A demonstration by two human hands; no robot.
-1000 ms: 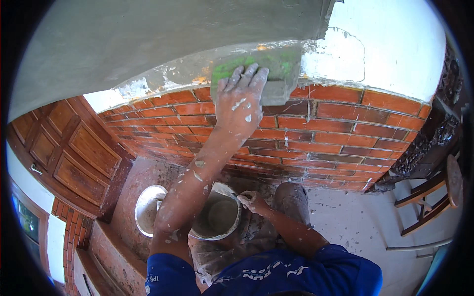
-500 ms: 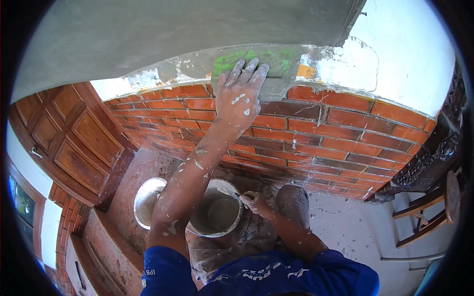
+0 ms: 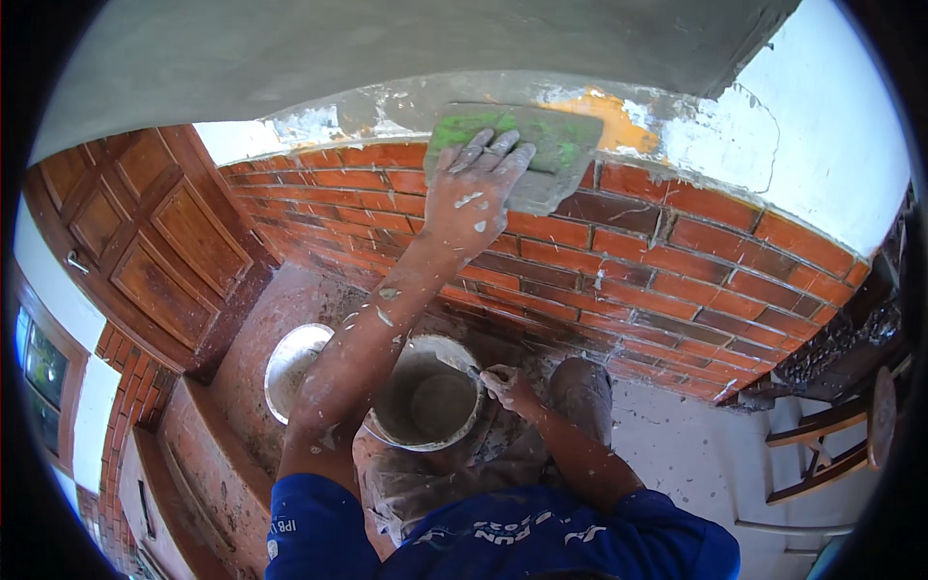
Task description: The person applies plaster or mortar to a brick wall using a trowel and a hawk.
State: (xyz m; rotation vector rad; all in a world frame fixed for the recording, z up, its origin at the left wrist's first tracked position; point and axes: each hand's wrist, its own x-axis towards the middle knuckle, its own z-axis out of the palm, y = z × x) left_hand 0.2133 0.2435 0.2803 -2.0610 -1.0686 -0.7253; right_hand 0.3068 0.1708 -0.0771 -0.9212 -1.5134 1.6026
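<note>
Though crusted with grey and streaked green, the board (image 3: 559, 155) reads as a flat, stiff slab; judged light to moderate in weight, more if wet mortar clings to it. Location: in front of the curved brick wall (image 3: 638, 246), overlapping the top row of bricks and the patchy strip (image 3: 372, 111) above. Contact with the wall cannot be told from this angle.

Left hand (image 3: 471, 205) holds the board off-centre, toward its left side; fingers lie stretched over the near face, thumb hidden, so the full wrap of the grip is unseen. Beside the fingers, what looks like a raised block on that face: likely the best hold, palm behind it, fingers spread to check tilting. Free right end would probably tip if the wrist slackened. Smeared skin and a damp-looking face suggest a slippery grip; edges look ragged, poor places to pinch. Breakage seems unlikely, corner chipping possible.

Right hand (image 3: 509, 389) low, closed round the handle end of a small trowel (image 3: 454, 363), blade over the grey-caked bucket (image 3: 425, 446). Thin, stiff, presumably light; handle is the clean hold. Second bucket (image 3: 280, 362), white, stands left, partly behind the left forearm.
</note>
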